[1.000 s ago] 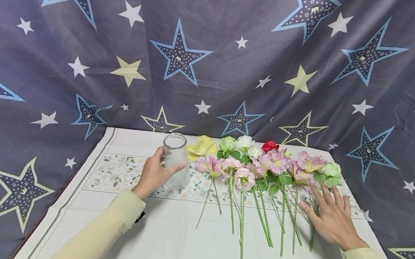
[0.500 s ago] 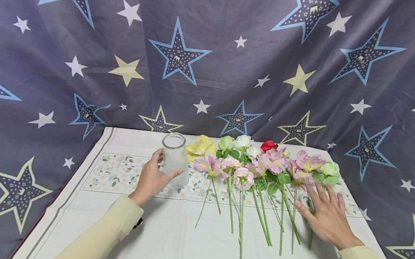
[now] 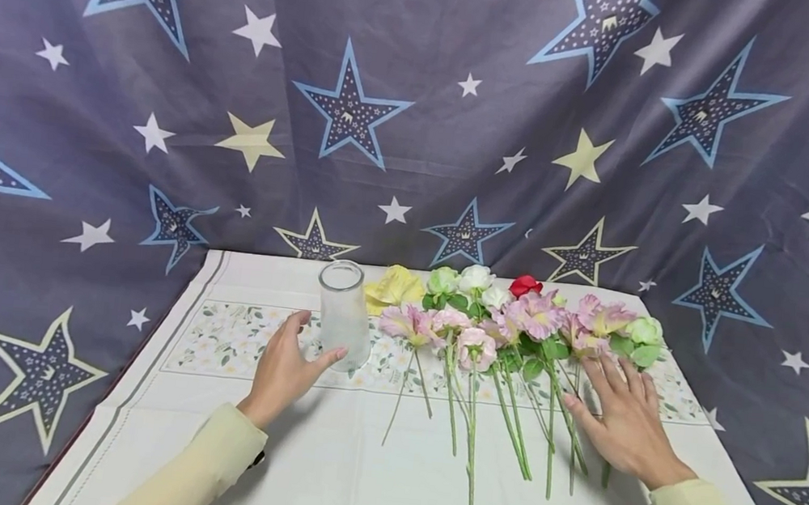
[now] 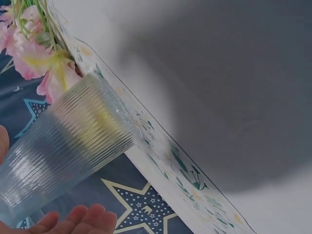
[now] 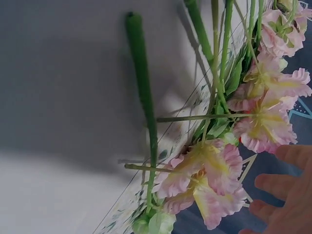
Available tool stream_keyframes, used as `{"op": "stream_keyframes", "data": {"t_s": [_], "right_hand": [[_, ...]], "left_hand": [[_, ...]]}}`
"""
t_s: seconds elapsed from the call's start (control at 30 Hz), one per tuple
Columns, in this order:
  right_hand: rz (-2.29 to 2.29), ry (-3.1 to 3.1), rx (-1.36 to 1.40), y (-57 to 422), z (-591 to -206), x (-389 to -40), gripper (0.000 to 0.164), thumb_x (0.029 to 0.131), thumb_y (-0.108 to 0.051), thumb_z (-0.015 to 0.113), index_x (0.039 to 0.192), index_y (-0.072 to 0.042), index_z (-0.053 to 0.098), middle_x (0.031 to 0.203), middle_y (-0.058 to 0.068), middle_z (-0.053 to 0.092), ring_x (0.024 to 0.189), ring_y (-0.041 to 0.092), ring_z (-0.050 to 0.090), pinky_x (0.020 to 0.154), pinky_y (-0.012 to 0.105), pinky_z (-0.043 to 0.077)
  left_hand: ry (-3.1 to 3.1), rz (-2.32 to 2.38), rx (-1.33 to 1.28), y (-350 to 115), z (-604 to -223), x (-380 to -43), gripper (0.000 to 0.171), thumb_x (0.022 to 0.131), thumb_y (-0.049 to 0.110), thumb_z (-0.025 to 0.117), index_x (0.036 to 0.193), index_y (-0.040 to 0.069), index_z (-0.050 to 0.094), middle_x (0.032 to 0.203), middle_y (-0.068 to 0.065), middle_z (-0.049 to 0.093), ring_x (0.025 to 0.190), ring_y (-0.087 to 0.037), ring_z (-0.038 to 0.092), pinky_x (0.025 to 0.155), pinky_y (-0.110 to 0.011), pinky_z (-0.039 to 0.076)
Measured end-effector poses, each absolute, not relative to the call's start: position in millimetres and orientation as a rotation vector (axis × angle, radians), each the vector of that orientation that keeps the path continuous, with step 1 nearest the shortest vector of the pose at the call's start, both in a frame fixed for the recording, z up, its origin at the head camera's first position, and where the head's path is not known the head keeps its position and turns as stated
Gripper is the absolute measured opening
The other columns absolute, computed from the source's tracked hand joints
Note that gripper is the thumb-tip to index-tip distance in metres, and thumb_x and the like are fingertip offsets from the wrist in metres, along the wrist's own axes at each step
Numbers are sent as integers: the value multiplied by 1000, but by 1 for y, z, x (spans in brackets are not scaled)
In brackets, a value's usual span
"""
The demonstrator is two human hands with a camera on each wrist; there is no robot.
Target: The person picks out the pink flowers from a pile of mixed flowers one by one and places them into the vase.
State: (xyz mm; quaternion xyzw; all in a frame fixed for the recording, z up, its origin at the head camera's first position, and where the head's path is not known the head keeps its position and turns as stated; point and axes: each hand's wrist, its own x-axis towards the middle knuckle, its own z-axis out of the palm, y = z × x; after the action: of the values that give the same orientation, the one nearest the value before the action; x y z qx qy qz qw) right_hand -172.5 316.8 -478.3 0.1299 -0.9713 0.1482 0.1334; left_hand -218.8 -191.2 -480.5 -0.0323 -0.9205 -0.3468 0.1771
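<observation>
A clear ribbed glass vase (image 3: 345, 320) stands upright on the floral band of the cloth. My left hand (image 3: 290, 372) is just left of it, thumb and fingers spread and apart from the glass; the left wrist view shows the fingers (image 4: 83, 222) beside the ribbed wall. To the right lies a row of flowers, blooms away from me and green stems toward me. Over the rightmost stems my right hand (image 3: 626, 420) is spread flat, fingertips right at a pink-and-yellow flower (image 3: 589, 347). A green-white rose (image 3: 646, 331) lies beyond it.
Along the back of the row lie a yellow flower (image 3: 395, 286), a white rose (image 3: 477, 279) and a red rose (image 3: 525, 286). A white tablecloth (image 3: 369, 469) covers the table. Behind it hangs a dark star-patterned curtain (image 3: 417, 124).
My left hand has let go of the vase and moved slightly left, toward me. My right hand has shifted a little left over the stems. The vase and flowers stay put.
</observation>
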Motion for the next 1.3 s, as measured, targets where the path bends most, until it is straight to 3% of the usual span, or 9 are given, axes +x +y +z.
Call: {"op": "stream_keyframes", "data": {"t_s": [0.27,0.53,0.93,1.3], "right_hand": [[427,-2808,385,312,-476,-168,74,102,-50,55,161,-12,32,161,29,31,151,52,13,118,70,-3],[439,-2786,400,306,-477,-167,72,101,-51,57,157,-9,40,158,29,36,149,52,19,117,71,1],[462,-2773,402,296,-480,-162,72,101,-49,59,154,-4,43,155,30,40,143,54,28,113,73,12],[513,-2788,407,277,-480,-156,69,100,-52,60,151,-7,48,144,24,53,136,51,38,108,70,22]], "left_hand": [[-2612,-939,-89,-191,-481,-206,86,79,47,88,141,-1,51,136,-24,60,119,-43,60,94,-58,50],[-2581,-923,-192,-181,-486,-191,76,82,47,86,135,0,57,127,-21,65,113,-39,63,87,-56,53],[-2654,-882,-324,-160,-490,-180,73,85,50,81,137,3,60,139,-21,60,125,-43,58,99,-59,49],[-2636,-795,-476,-149,-493,-176,70,82,48,84,132,3,65,132,-17,65,125,-39,60,104,-56,47]]}}
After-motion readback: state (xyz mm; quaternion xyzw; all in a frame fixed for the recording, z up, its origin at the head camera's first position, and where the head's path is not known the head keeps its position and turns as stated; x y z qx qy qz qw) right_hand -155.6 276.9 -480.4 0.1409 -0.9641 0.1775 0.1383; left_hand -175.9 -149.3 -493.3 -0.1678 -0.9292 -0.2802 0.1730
